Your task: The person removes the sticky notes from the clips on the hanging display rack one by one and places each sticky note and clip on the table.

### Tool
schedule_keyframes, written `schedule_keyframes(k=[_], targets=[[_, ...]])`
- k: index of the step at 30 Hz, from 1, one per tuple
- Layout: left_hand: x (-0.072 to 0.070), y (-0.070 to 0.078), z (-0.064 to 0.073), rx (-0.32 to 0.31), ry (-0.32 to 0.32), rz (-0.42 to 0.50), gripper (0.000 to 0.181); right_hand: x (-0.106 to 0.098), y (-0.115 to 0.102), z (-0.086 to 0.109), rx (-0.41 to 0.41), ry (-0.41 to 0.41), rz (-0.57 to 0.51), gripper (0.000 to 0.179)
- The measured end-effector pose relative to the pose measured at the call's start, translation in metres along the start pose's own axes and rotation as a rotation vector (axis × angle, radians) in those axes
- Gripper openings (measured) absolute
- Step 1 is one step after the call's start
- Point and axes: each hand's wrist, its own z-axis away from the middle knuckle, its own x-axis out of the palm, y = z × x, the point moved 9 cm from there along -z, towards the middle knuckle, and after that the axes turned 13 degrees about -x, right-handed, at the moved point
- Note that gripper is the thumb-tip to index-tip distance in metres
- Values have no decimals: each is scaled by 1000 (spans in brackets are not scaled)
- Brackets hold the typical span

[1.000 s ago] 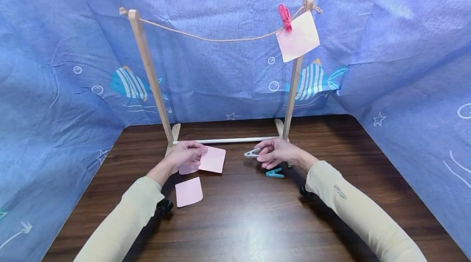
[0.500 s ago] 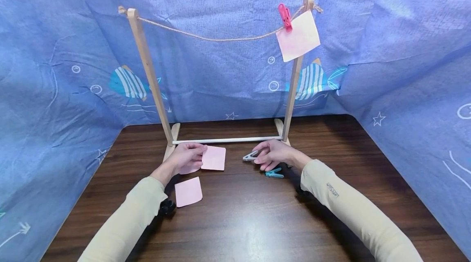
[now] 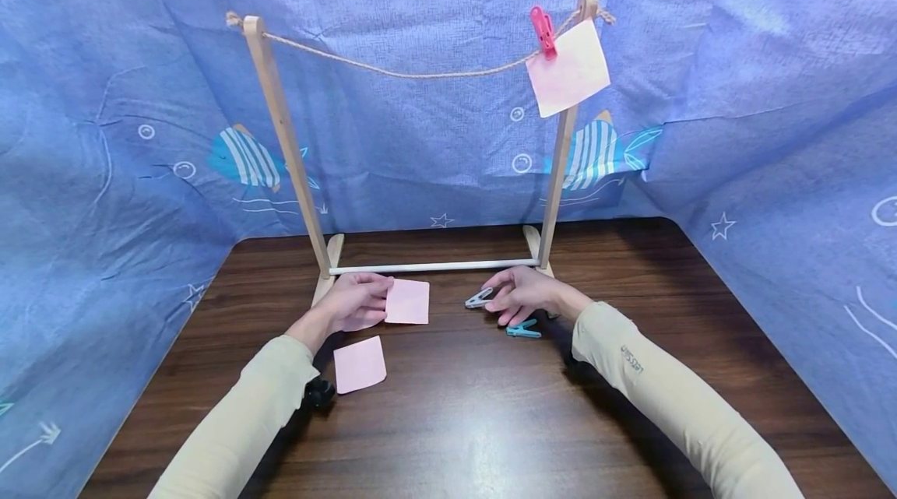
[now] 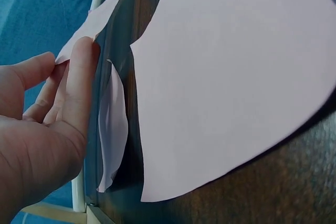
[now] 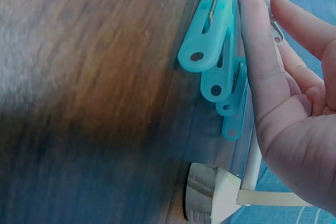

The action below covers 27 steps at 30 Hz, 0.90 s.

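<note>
My left grip [image 3: 353,299] pinched the pink paper square [image 3: 408,302], likely flimsy, by its edge; my right grip [image 3: 522,294] pinched the grey clothespin [image 3: 478,298], likely springy, by its handles.

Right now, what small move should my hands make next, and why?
I'd probably lift the pink paper square toward the rope: your left hand pinches it, your right hand holds a pale clothespin, and another paper square hangs there from a pink clothespin.

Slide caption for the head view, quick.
Left hand pinches a pink paper square, right hand a grey clothespin; another sheet hangs clipped to the rope.
</note>
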Motion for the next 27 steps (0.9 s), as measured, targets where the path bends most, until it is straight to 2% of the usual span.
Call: schedule_keyframes(k=[13,21,27], targets=[[-2,-2,-2,-23,3,-11,36,1,1,-1,50,-12,27,46],[-2,3,4,2,-23,-31,50,3,2,-3,67,-17,57,43],[-3,5,4,13,-24,-39,48,3,5,-5,66,-21,52,43]])
